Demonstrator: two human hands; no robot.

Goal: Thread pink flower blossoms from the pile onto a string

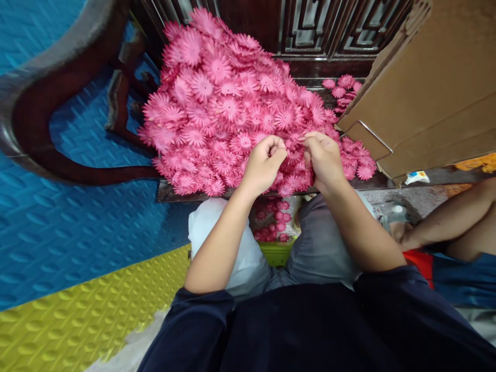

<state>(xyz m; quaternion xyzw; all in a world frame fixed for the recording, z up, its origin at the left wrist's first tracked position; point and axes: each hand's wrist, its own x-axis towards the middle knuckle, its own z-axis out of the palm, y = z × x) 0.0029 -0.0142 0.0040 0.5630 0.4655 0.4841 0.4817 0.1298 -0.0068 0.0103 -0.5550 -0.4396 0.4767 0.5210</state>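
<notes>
From my remote seat, I see both hands meet over the near edge of a heap of pink flowers (228,108) piled on a dark wooden surface (166,192). The left hand (263,164) is curled almost into a fist, its fingers (273,143) pressed together around something pink that I can barely make out. The right hand (324,157) sits just beside it, fingers (310,140) pinching a pink flower piece (295,138) that bridges the two hands. Whether both hands grip the same piece I cannot tell.

The heap fills most of the surface, running from the carved dark panel (310,31) at the back to the front edge, where the hands work. A cardboard box (426,88) leans in at the right, touching the heap's fringe, with a few more flowers behind it.

Below the surface edge, between the knees, a green tray (277,253) holds a smaller cluster of the same flowers. A white bag (209,227) lies by the left forearm. The floor (77,237) is blue and yellow matting, and another person's arm (437,227) rests at the right.
</notes>
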